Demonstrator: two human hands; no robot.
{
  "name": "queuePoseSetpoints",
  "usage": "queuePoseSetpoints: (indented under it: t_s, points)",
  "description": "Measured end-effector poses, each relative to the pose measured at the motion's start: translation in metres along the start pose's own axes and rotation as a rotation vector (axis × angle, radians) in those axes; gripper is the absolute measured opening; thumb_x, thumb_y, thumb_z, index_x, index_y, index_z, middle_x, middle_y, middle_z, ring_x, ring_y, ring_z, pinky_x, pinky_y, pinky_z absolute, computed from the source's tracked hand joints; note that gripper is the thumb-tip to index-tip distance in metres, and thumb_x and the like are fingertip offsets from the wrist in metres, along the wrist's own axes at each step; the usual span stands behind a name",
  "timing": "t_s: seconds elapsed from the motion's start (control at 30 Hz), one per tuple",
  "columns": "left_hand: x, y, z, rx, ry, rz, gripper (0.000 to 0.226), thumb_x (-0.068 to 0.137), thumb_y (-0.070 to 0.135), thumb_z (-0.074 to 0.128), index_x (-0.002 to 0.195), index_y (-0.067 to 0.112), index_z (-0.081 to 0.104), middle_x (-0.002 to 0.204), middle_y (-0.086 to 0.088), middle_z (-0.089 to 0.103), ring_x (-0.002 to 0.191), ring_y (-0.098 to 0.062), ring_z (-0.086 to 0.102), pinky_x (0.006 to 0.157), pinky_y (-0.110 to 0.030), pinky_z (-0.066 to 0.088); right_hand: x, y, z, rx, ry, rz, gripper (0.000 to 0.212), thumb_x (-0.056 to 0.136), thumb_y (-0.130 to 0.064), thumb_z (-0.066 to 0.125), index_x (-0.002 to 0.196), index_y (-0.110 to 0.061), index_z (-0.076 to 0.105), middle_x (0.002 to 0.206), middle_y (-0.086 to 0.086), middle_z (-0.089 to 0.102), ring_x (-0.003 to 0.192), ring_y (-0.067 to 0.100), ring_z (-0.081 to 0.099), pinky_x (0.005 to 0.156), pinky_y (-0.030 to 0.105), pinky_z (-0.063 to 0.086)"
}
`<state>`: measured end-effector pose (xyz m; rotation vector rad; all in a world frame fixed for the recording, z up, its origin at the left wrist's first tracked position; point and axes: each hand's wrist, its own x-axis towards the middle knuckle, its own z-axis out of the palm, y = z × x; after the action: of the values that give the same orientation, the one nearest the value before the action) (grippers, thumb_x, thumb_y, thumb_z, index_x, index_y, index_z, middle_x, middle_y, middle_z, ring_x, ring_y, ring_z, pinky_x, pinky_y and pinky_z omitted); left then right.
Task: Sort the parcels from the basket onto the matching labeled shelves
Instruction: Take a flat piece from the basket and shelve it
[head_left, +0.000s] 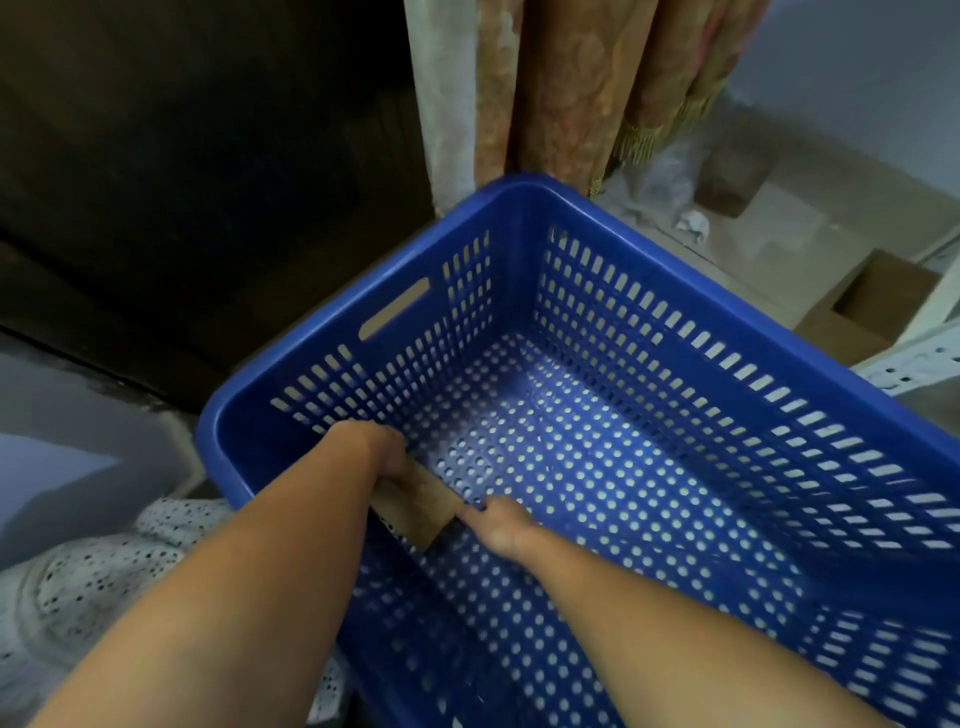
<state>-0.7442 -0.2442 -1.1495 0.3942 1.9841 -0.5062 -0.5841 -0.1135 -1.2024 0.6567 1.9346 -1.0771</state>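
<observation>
Both forearms reach down from the lower left of the frame into the blue basket (332, 322). The left hand (387, 449), fingers curled, grips the upper end of a small brown parcel (418, 501) lying on the perforated floor near the basket's left wall. The right hand (501, 522) pinches the parcel's right edge with its fingertips.

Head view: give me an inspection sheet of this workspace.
Surface: perforated floor of the blue basket, mostly bare.
Job's things: one brown parcel in the near left corner.
Clutter: cardboard boxes on the floor at right.
Grippers: left hand has its grip on the parcel's far end; right hand touches its near edge.
Cables: nothing seen.
Surroundings: patterned curtain, white perforated shelf rail.
</observation>
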Motion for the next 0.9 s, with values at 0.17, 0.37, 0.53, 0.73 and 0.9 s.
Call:
queuePoseSetpoints:
  t_s: [0.17,0.37,0.53,0.73,0.9]
  points:
    - [-0.005,0.015,0.0,0.105,-0.056,0.088,0.034,0.099,0.032,0.055,0.124,0.009,0.062,0.124,-0.008,0.064,0.095,-0.025,0.06,0.086,-0.037,0.049,-0.003,0.008,0.012,0.241,-0.028,0.053,0.041,0.102,-0.052,0.048,0.113,-0.016,0.064,0.108,0.005,0.063,0.098,0.024,0.061,0.084,0.033,0.043]
    - [0.002,0.019,0.002,-0.033,-0.118,0.151,0.018,0.096,0.017,0.062,0.09,0.003,0.073,0.084,-0.009,0.068,0.068,-0.024,0.054,0.066,-0.039,0.046,-0.014,0.033,-0.005,0.509,0.149,0.13,0.039,0.102,-0.032,0.058,0.136,-0.012,0.055,0.134,0.006,0.059,0.121,0.023,0.057,0.099,0.031,0.045]
    - [-0.016,0.027,-0.008,-0.445,-0.039,0.246,0.03,0.101,0.038,0.063,0.114,0.011,0.066,0.102,-0.002,0.068,0.081,-0.017,0.062,0.073,-0.034,0.054,-0.025,0.043,-0.042,0.72,0.236,0.116,0.033,0.102,-0.034,0.057,0.133,-0.021,0.052,0.133,0.003,0.057,0.114,0.019,0.055,0.099,0.034,0.047]
    - [-0.079,0.054,-0.014,-1.298,0.042,0.218,0.032,0.103,0.048,0.052,0.112,0.018,0.045,0.116,-0.007,0.05,0.092,-0.025,0.053,0.081,-0.044,0.055,-0.066,0.024,-0.096,0.788,0.359,0.028,0.029,0.098,-0.049,0.06,0.115,-0.026,0.055,0.124,0.006,0.059,0.104,0.022,0.061,0.084,0.037,0.054]
    - [-0.174,0.068,-0.04,-1.501,0.301,0.187,0.057,0.105,0.055,0.039,0.15,0.021,0.026,0.137,-0.008,0.047,0.102,-0.019,0.055,0.086,-0.045,0.059,-0.153,-0.027,-0.154,0.691,0.463,-0.037,0.056,0.088,-0.063,0.064,0.123,-0.019,0.062,0.122,0.003,0.063,0.103,0.02,0.063,0.091,0.038,0.055]
